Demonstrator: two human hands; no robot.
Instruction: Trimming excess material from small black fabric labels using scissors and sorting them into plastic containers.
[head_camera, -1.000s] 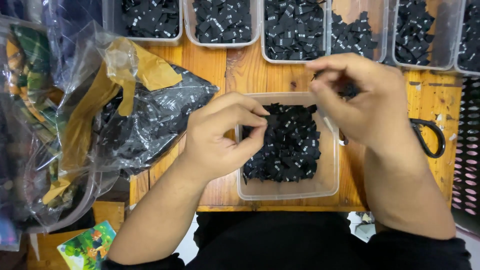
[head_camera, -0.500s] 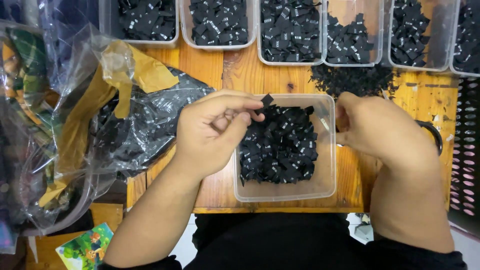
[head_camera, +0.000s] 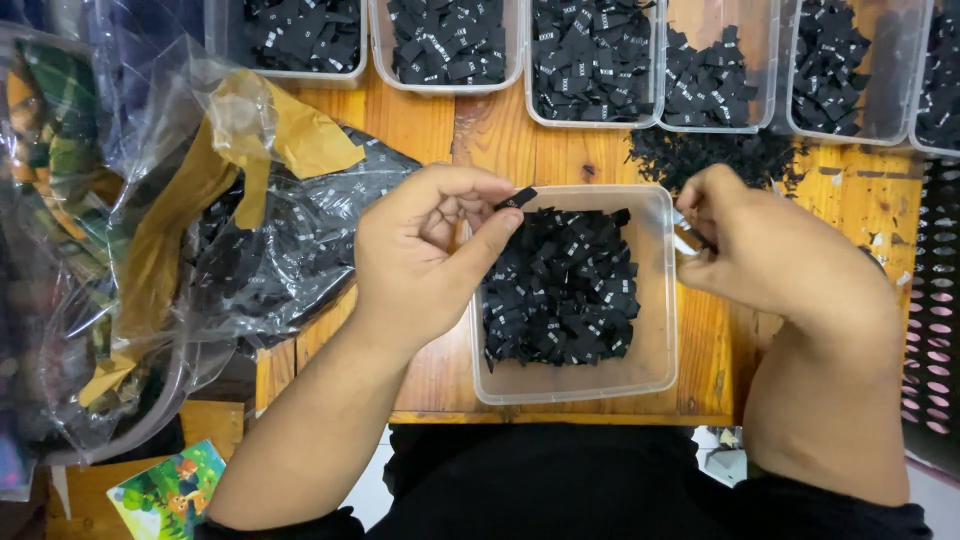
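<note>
A row of tubs (head_camera: 590, 70) walled the far edge of the worktop (head_camera: 430, 125). Crumpled plastic bags (head_camera: 180, 230) crowded the left. Bare wood lay open between the near tub (head_camera: 655, 300) and that row, apart from loose black scraps (head_camera: 740, 155).

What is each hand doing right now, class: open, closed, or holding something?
Left hand: closed, pinching a small black label over the clear tub.
Right hand: curled shut at the tub's right rim; what it holds cannot be told.
</note>
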